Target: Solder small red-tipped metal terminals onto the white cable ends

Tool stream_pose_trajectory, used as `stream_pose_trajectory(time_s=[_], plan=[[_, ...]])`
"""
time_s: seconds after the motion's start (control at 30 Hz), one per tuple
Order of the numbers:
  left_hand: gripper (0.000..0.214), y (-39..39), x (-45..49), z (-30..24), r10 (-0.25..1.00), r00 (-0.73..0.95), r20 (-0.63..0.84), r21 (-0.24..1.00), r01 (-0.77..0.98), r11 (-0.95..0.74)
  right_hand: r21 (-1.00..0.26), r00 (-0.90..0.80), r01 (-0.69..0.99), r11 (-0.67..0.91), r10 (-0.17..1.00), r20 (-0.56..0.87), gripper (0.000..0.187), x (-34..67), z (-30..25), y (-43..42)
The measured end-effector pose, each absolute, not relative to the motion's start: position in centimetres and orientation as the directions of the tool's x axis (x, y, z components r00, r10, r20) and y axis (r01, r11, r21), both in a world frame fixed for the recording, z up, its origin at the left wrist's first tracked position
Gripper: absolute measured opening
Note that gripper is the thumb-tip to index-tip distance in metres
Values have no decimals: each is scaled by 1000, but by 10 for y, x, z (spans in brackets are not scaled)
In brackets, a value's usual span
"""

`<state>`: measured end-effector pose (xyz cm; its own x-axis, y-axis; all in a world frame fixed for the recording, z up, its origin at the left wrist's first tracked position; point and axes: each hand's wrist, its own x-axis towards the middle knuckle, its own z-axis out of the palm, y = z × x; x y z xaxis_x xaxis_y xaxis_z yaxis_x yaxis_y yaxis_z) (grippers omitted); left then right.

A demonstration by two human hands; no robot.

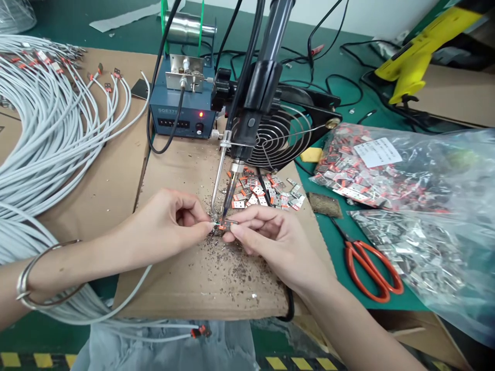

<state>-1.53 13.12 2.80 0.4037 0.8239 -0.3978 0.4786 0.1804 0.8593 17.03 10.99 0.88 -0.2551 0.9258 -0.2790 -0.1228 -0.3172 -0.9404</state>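
The small silver metal connector with an orange part point(226, 225) lies in the middle of the frame, under the black soldering iron point(247, 126). On the blue metal box point(183, 116), upper left, writing resembles "SGE375", partly covered. The right hand point(278, 237) has its grip pinched on the connector; the left hand point(164, 224) pinches a thin wire end point(216, 224).

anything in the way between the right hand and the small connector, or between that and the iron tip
Nothing visible: the right hand pinches the connector, and the iron tip points down right at it; whether they touch is unclear.
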Motion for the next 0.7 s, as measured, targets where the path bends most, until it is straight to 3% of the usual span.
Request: stream_pose_trajectory(time_s=[0.7], plan=[[12, 131, -16, 27, 833, 405, -377, 846, 516, 132, -941, -228, -84, -327, 926, -301, 9, 170, 12, 109]])
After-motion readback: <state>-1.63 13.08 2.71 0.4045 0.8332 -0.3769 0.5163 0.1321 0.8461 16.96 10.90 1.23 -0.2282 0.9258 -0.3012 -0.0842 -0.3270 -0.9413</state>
